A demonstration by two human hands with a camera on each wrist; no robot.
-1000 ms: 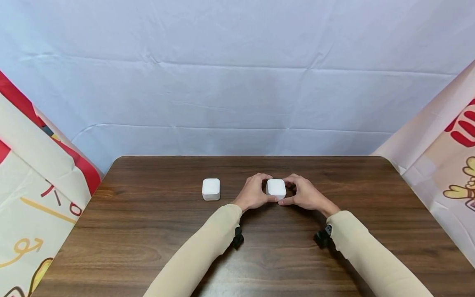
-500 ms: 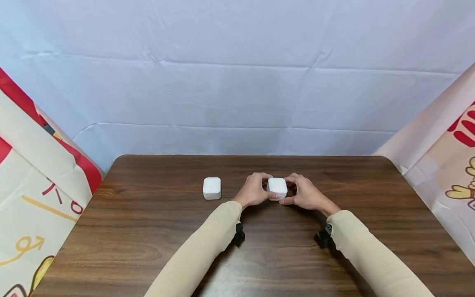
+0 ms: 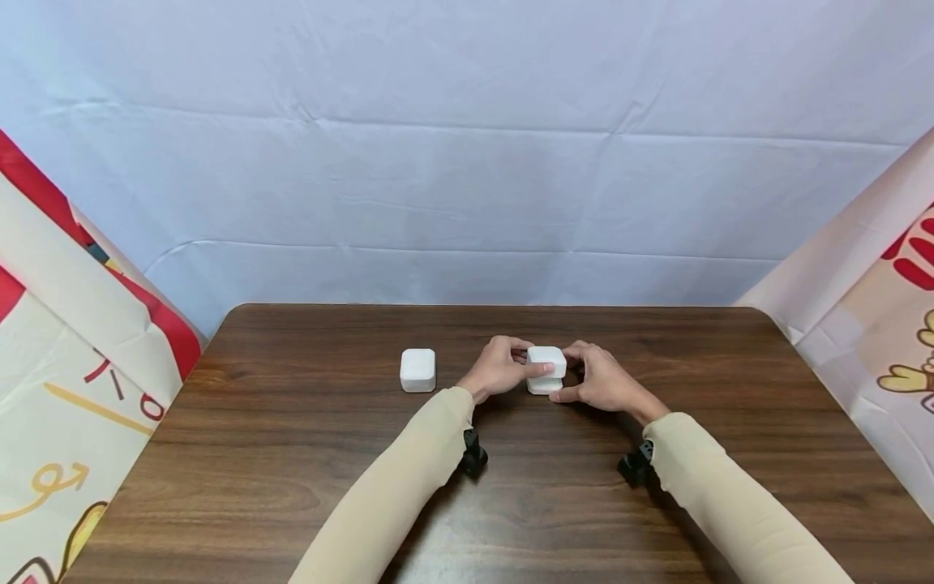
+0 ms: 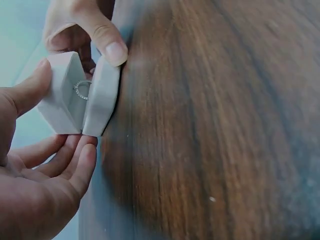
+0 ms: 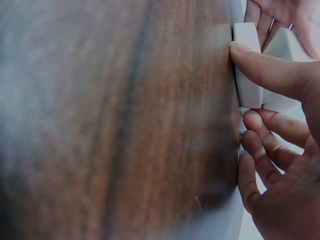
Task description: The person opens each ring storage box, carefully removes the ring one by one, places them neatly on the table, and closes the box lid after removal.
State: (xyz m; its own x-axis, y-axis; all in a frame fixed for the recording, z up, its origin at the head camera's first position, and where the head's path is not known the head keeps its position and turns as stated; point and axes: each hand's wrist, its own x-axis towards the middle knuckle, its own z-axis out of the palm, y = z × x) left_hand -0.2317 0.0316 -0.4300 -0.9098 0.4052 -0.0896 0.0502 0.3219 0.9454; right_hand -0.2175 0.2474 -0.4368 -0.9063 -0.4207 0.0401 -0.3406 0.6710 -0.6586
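Note:
A small white ring box (image 3: 546,358) rests on the table between both hands, its lid (image 4: 62,95) raised partway from its base (image 4: 102,97). In the gap a ring (image 4: 81,90) set with small stones shows in the left wrist view. My left hand (image 3: 499,371) pinches the lid, thumb on its front side and fingers behind. Gripping the low base from the right is my right hand (image 3: 597,380), with its thumb (image 5: 257,65) on the near side. A similar white box (image 3: 418,371), closed, sits to the left.
The dark wooden table (image 3: 292,454) has its far edge just behind the boxes. A pale cloth (image 3: 467,186) hangs beyond that edge. Printed cloths (image 3: 80,389) flank the table on both sides.
The left hand has lifted the ring box lid, so a gap shows between lid and base. The right hand has kept its place at the base. The other box stays put.

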